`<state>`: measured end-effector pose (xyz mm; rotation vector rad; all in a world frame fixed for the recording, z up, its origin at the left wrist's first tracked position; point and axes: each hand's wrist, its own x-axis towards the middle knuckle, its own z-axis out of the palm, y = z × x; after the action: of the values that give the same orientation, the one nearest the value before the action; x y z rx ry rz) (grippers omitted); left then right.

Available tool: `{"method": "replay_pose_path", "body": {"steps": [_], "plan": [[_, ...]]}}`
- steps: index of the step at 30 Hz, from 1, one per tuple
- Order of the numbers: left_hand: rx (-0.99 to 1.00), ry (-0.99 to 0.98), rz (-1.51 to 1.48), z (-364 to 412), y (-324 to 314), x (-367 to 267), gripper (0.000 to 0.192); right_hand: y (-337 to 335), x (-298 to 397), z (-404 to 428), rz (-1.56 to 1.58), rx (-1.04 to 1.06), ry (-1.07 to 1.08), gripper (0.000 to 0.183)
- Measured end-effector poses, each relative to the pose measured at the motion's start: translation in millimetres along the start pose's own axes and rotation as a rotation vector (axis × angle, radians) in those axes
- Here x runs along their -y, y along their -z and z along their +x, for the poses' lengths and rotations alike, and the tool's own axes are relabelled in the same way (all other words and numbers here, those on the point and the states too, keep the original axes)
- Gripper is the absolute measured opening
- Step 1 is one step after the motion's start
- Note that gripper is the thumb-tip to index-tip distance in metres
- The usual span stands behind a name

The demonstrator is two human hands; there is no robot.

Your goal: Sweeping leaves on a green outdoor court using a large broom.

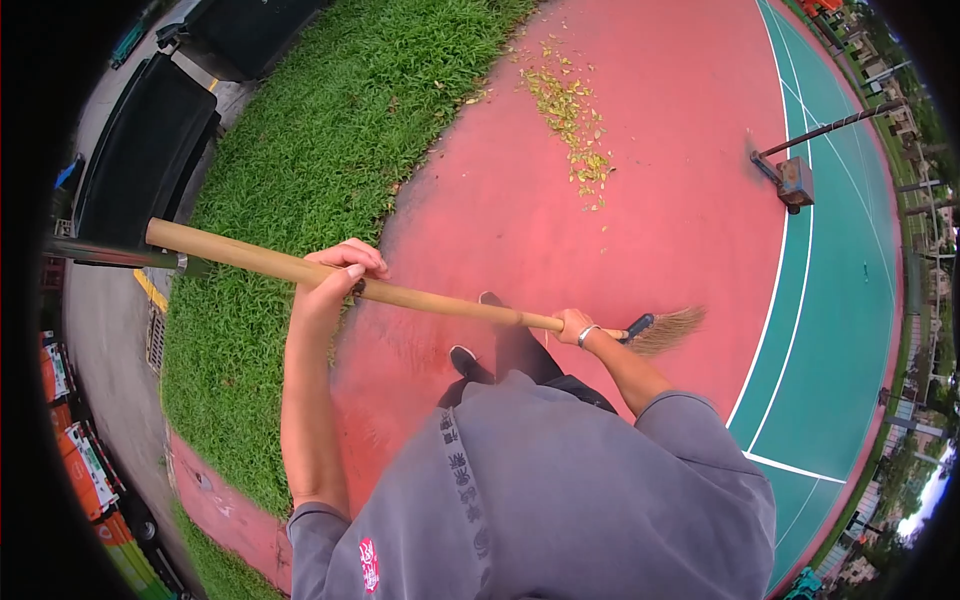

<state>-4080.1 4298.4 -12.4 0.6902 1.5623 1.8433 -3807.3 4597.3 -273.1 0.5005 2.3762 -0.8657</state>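
A straw broom's wooden handle (435,301) runs across my body, from the upper left down to the right. My left hand (341,270) is at its upper part, thumb against the wood and fingers curled over the far side. Lower down, my right hand (576,327) grips the handle close to the broom head; a silver bracelet is on that wrist. The straw bristles (666,330) fan out to the right above the red court surface (480,202); whether they touch it I cannot tell. A strip of yellow-green fallen leaves (570,124) lies farther ahead on the red surface.
Grass (330,127) borders the court on the left, with large dark bins (142,142) beyond it. A metal pole (112,253) stands near the handle's upper end. On the right are a wheeled stand (795,181) and the green court (840,247) with white lines. Trucks (86,465) stand far left.
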Motion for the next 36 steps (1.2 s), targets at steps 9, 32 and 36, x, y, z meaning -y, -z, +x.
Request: {"method": "replay_pose_path", "body": {"steps": [9, 32, 36], "plan": [[-0.026, -0.301, 0.177, 76, 66, -111, 0.02, 100, 95, 119, 0.021, -0.269, 0.216, 0.014], [-0.105, -0.572, 0.191, 128, 271, -185, 0.04, 252, 244, 201, 0.011, -0.268, 0.337, 0.018], [0.068, -0.369, 0.092, 220, 289, -133, 0.038, 201, 215, 178, 0.138, -0.136, 0.078, 0.022]]}}
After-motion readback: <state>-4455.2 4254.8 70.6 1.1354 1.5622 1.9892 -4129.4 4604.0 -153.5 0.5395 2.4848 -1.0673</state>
